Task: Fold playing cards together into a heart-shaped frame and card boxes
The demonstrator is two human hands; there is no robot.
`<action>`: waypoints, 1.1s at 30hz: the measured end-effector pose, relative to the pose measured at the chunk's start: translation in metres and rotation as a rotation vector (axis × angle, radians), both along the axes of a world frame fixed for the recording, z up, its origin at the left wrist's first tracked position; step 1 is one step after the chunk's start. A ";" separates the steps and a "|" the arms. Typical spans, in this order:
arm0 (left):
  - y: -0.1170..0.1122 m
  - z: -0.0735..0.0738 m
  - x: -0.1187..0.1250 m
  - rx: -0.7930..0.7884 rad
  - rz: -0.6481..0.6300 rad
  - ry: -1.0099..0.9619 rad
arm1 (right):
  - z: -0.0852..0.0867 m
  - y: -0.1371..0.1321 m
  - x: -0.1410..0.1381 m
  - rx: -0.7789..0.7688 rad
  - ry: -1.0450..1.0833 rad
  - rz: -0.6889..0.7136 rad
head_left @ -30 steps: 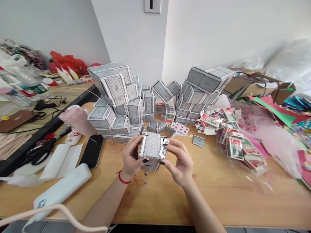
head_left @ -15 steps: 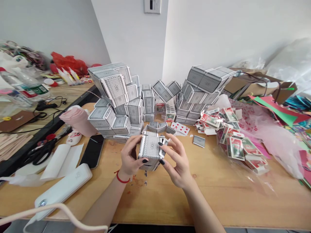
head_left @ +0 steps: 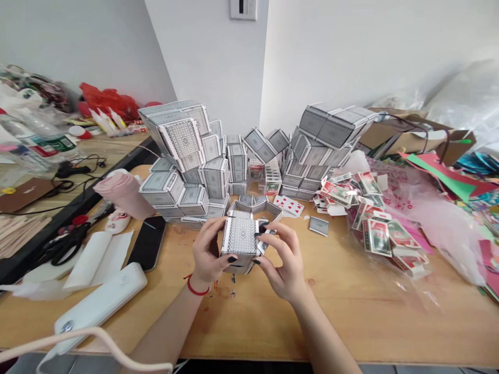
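Note:
A box folded from grey-patterned playing cards (head_left: 238,239) is raised a little above the middle of the wooden table. My left hand (head_left: 206,250) grips it on the left, thumb at the lower front and the other fingers behind. On its right side my right hand (head_left: 287,262) is closed around a playing card (head_left: 266,241) that slants outward from the box. The right thumb touches the box's lower right corner. Whether that card is attached to the box is hard to tell. Just behind stands an open ring of folded cards (head_left: 255,205).
Stacked card boxes rise at the left (head_left: 183,145) and right (head_left: 327,135). Opened card packs (head_left: 376,236) lie in plastic on the right. Loose heart cards (head_left: 289,205) and one grey card (head_left: 318,226) lie nearby. A phone (head_left: 147,243) and white power bank (head_left: 103,304) are left.
My right fingers have bent inward, and the card at the box's right side now slants further out. My left hand keeps its hold with almost no shift.

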State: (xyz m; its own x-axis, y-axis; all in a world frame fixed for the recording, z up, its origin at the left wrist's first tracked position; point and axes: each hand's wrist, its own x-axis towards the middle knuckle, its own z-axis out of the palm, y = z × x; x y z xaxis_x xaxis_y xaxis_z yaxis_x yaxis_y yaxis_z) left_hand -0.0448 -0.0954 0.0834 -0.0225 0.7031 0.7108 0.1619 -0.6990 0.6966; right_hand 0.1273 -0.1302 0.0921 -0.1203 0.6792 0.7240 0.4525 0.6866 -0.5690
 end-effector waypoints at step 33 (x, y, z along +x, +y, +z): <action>-0.004 -0.008 0.000 0.112 0.134 0.067 | -0.005 -0.002 -0.016 -0.180 0.380 0.168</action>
